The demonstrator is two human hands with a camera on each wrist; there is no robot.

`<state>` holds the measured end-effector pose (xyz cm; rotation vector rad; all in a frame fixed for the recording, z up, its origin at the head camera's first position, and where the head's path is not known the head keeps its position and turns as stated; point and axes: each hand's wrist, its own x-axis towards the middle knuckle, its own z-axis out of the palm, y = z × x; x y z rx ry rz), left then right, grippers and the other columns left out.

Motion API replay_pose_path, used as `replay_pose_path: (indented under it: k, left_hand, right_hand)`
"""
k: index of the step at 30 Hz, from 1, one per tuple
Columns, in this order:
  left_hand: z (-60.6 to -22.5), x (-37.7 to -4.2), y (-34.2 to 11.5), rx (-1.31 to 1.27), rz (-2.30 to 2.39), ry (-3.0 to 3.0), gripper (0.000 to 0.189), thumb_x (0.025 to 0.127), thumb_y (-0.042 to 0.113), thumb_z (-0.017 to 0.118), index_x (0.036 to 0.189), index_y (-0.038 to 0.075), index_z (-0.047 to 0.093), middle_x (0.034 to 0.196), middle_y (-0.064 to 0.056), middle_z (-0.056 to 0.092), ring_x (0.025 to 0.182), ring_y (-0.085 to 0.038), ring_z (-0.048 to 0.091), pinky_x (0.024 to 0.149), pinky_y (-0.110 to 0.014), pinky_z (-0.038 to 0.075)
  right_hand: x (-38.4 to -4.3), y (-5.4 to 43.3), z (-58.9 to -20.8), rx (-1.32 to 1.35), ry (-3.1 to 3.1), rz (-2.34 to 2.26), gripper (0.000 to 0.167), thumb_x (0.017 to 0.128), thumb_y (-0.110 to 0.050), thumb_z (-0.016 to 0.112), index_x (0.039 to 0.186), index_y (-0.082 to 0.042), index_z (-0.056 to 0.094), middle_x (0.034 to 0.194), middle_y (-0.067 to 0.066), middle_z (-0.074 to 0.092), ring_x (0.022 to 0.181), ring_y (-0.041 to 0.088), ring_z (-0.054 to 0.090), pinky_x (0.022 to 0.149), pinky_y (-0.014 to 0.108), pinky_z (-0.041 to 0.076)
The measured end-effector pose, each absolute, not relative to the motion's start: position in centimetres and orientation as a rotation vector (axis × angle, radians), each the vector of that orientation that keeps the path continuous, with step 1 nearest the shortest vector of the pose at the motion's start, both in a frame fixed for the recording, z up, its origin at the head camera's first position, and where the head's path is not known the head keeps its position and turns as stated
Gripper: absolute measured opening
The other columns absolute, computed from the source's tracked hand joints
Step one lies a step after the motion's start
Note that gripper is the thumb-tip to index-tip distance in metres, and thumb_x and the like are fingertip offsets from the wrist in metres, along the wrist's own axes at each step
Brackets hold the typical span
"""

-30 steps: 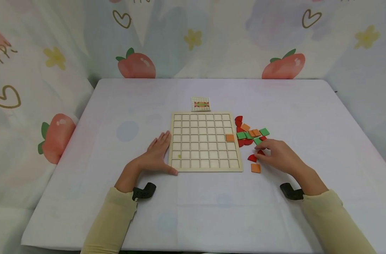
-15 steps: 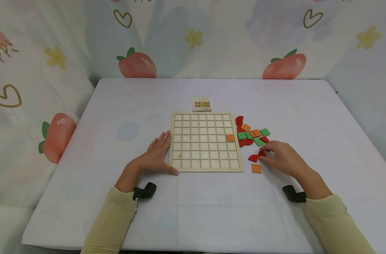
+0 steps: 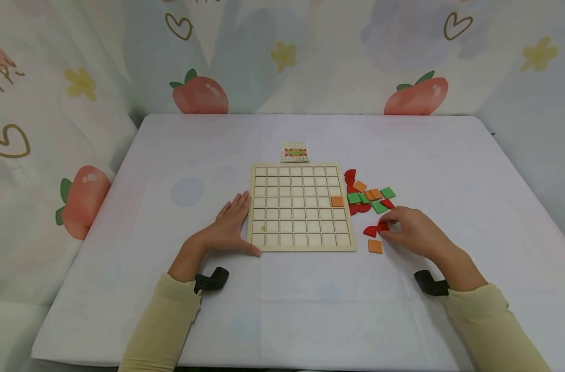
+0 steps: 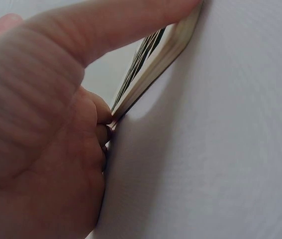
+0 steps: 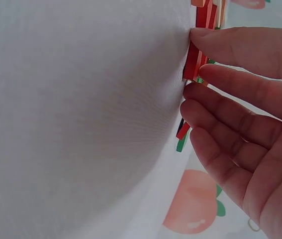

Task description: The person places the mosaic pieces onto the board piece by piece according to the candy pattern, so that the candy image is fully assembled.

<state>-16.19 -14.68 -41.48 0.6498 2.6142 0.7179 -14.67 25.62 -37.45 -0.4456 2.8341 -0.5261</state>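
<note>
My left hand (image 3: 224, 230) lies flat along the left side of the wooden grid board (image 3: 302, 248), fingers straight and thumb at the near left corner. In the left wrist view the thumb (image 4: 116, 27) touches the board's edge (image 4: 153, 74). To the right of the board, my right hand (image 3: 410, 230) pinches a red quarter-circle tile (image 3: 382, 226) between thumb and index finger, right at the tabletop. Another red tile (image 3: 370, 231) lies just left of these fingertips, and an orange square tile (image 3: 375, 246) is nearer to me. One orange square (image 3: 337, 201) sits in the board's rightmost column.
Along the board's right edge is a loose pile of tiles: red quarter circles (image 3: 364, 207), green squares (image 3: 387, 192) and orange squares (image 3: 359, 186). A pattern card (image 3: 294, 152) lies beyond the board's far edge. A white cloth (image 3: 319, 310) covers the table.
My right hand has shifted slightly to the right, and the red tile now shows between its thumb and index finger. The left hand stays at the board.
</note>
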Motion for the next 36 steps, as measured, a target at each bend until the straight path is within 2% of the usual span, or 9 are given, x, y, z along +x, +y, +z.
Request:
replay_pose_path:
  k: [8,16,29,36]
  left_hand:
    - [-41.41,-16.16,-14.73,0.660,0.726,2.610,0.130,0.063,0.058,0.075,0.145,0.001,-0.007,0.152,-0.010,-0.010,0.137,-0.020,-0.014,0.107,-0.040,-0.005]
    - [-41.30,-16.07,-14.76,0.655,0.728,2.612,0.130,0.063,0.057,0.076,0.145,0.001,-0.007,0.152,-0.010,-0.010,0.137,-0.020,-0.014,0.107,-0.040,-0.005]
    - [-41.34,-16.06,-14.68,0.659,0.739,2.605,0.129,0.063,0.058,0.075,0.145,0.001,-0.007,0.152,-0.010,-0.010,0.137,-0.020,-0.014,0.107,-0.040,-0.006]
    - [-41.47,-16.12,-14.65,0.635,0.723,2.609,0.129,0.063,0.059,0.075,0.146,0.002,-0.007,0.152,-0.009,-0.011,0.137,-0.018,-0.015,0.107,-0.039,-0.006]
  right_hand:
    - [-14.75,25.48,-37.55,-0.433,2.847,-0.510,0.031,0.078,-0.010,0.073,0.104,0.005,0.065,0.095,0.014,0.063,0.091,0.031,0.054,0.079,0.049,0.047]
    - [-15.00,25.41,-37.60,-0.465,2.847,-0.485,0.033,0.078,-0.017,0.074,0.104,0.002,0.065,0.092,0.010,0.061,0.089,0.028,0.052,0.077,0.046,0.047]
    - [-15.02,25.29,-37.75,-0.448,2.857,-0.493,0.032,0.079,-0.021,0.073,0.101,0.001,0.066,0.093,0.011,0.059,0.088,0.028,0.051,0.074,0.044,0.048]
    - [-15.04,25.00,-37.62,-0.440,2.851,-0.474,0.032,0.079,-0.016,0.072,0.103,0.003,0.065,0.092,0.013,0.058,0.086,0.028,0.052,0.076,0.046,0.047]
